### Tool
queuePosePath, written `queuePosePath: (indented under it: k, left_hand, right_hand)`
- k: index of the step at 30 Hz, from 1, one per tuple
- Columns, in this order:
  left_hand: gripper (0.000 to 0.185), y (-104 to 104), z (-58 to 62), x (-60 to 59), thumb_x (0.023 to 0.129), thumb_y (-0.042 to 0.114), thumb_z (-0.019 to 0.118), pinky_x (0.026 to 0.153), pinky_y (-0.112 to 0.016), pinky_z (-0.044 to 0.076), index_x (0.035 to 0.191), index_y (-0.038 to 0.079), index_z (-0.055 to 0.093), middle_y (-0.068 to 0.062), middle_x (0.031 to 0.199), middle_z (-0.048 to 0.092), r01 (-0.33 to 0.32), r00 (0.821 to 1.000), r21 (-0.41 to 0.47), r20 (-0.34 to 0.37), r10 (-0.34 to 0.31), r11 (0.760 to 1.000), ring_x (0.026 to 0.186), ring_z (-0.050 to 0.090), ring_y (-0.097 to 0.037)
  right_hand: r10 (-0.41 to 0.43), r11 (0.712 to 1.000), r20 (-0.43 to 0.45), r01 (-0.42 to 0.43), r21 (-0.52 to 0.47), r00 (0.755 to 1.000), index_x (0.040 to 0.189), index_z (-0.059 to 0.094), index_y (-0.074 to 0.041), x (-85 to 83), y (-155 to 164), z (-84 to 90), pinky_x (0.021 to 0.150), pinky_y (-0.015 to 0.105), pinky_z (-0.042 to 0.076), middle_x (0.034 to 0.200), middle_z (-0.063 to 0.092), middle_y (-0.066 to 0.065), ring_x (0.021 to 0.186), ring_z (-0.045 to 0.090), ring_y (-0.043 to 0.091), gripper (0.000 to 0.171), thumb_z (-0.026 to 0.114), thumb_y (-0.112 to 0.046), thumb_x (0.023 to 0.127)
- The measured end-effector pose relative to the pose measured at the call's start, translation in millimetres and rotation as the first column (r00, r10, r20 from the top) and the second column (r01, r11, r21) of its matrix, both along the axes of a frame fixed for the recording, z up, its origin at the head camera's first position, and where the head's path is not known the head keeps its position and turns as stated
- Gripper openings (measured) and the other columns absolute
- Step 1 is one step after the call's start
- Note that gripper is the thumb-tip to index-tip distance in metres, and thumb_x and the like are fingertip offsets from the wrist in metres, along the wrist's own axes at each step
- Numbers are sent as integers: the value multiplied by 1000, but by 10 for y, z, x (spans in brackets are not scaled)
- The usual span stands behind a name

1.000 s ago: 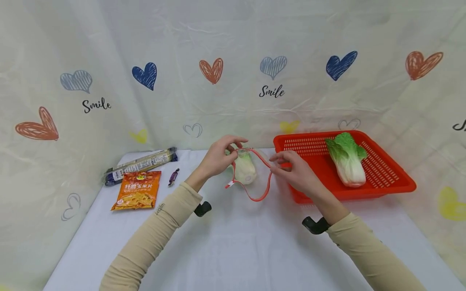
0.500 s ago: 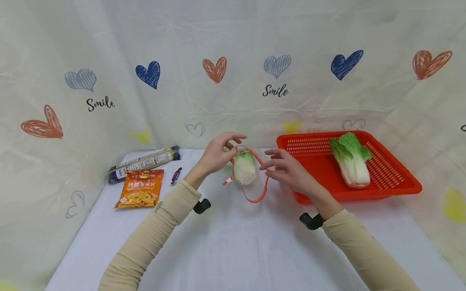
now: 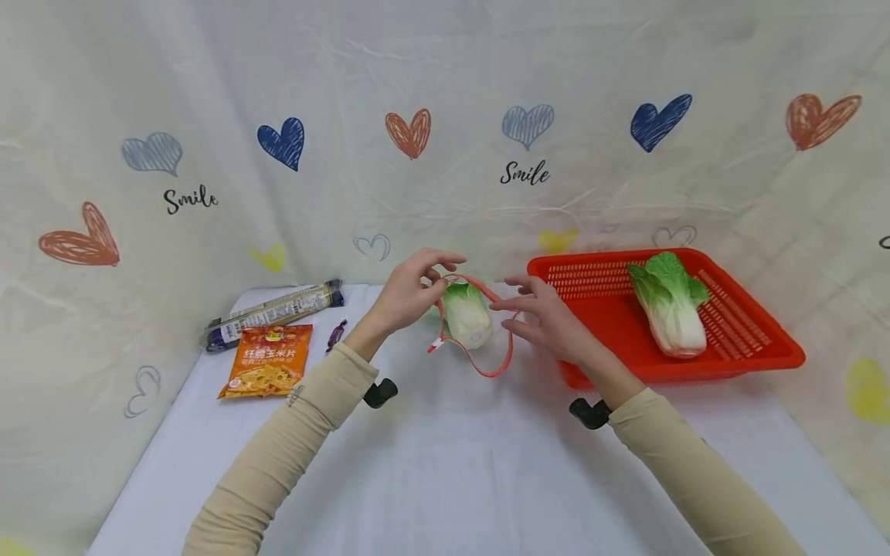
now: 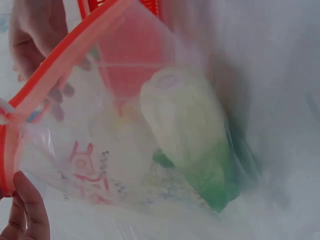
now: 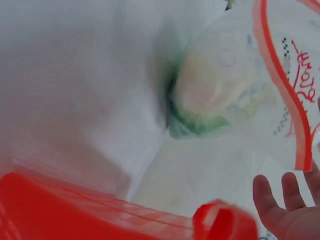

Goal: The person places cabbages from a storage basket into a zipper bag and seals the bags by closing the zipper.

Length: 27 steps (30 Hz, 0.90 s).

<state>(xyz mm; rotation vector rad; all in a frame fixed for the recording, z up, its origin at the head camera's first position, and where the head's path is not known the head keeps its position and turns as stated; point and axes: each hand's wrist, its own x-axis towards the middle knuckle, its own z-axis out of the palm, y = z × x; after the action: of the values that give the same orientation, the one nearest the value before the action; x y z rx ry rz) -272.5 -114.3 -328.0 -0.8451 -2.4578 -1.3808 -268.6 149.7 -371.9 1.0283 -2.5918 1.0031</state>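
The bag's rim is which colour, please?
Orange-red; the rim shows best in the left wrist view.

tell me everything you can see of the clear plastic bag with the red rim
The clear plastic bag, apparently holding a white-and-green cabbage, has red lettering and a red rim with a white tab. Its mouth gapes above the white tablecloth. The left hand pinches the rim; the right hand has spread fingers at its other side, contact unclear.

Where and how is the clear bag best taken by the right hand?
Probably pinch the clear bag by the right part of its red rim, coming from the right: that flat strip loops open near the right hand, while the left hand grips the left part.
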Motion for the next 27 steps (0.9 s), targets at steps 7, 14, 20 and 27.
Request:
queuePosePath:
  k: [7,14,20,27]
  left_hand:
    - [42,58,10,0,91,-4,53,65,-30,53,127,14,65,-8,115,61,-9,1000,-8,-6,9,1000,86,62,-16]
    - [43,15,24,3,91,-4,53,64,-29,51,126,18,66,-1,113,60,-28,1000,-18,-12,28,999,84,61,-15]
    - [42,-45,28,14,91,-4,54,62,-29,48,125,16,66,-2,112,60,-26,999,-32,-42,25,999,80,59,-16]
    - [39,-63,11,112,92,7,65,62,-29,47,130,14,62,-8,116,56,-3,993,-123,-120,-12,992,78,53,-13]
  right_hand:
    - [9,937,-353,115,329,936,125,69,-17,177,-145,-47,91,54,48,146,36,23,127,37,47,45,79,-17,81]
    - [-108,980,-259,146,132,960,132,60,-5,160,-95,-45,83,45,55,134,47,20,112,52,36,48,73,-8,85]
    - [-74,993,-191,55,-106,979,130,61,0,-35,-49,10,77,39,58,119,55,14,94,60,23,46,73,-3,86]
    - [-203,968,-84,187,-170,976,127,63,-3,-132,-160,269,77,42,58,110,59,12,89,57,23,41,73,-13,88]
